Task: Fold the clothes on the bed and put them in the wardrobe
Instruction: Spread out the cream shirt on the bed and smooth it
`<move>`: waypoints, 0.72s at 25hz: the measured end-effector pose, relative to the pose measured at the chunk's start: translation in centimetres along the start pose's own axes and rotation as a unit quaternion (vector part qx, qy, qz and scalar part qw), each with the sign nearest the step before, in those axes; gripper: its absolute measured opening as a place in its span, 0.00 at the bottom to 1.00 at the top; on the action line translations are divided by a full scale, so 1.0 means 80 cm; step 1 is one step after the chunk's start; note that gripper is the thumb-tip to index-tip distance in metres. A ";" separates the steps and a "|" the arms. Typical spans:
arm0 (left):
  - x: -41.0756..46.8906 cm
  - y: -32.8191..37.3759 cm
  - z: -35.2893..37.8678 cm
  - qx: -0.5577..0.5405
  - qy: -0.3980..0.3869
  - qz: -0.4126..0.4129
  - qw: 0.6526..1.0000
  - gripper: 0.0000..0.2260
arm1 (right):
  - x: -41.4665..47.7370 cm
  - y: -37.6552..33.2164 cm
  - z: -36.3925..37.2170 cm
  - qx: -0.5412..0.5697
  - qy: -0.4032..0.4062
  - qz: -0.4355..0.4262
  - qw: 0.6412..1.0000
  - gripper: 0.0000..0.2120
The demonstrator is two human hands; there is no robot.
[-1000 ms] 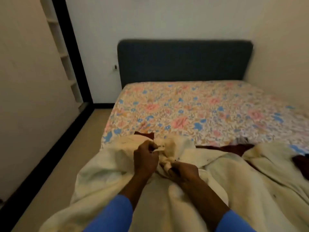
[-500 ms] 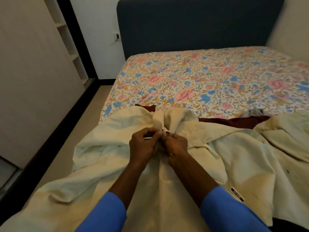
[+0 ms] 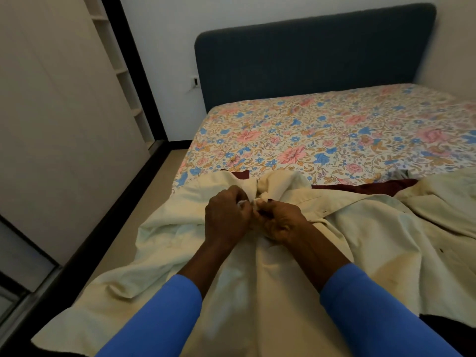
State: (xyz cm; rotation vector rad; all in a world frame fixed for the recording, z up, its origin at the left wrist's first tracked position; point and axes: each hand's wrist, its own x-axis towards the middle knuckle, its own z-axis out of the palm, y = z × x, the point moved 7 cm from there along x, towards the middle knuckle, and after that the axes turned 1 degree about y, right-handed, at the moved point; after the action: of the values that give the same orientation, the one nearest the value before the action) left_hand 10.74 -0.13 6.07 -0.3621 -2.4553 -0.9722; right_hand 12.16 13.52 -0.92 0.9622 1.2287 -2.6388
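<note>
Wardrobe [image 3: 64,119] stood far left, well apart from the work. Left hand [image 3: 226,217]: grip clenched, pinching the cream shirt [image 3: 252,284] at its neck end. The shirt lay spread across the foot of the bed [image 3: 334,124], left side hanging over the edge. Right hand [image 3: 282,224] touched the left, its grip pinching the same bunch of fabric. It looked like a button being fastened, but I couldn't confirm. Maroon garment [image 3: 365,188] lay under the shirt, second cream garment [image 3: 443,202] just beside it on the right. Risks: the overhang could drag the shirt onto the floor [image 3: 144,202], and folding in place could catch the maroon piece underneath.
</note>
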 end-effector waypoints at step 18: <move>-0.004 -0.048 0.044 -0.325 -0.070 -0.284 0.899 0.07 | 0.008 0.008 -0.002 -0.009 0.025 -0.094 0.995 0.07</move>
State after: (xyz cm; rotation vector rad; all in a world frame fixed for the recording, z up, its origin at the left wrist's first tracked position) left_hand 8.30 -0.45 1.43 0.1076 -2.3275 -2.0891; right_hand 11.91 13.30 -1.78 0.9597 1.4179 -2.7544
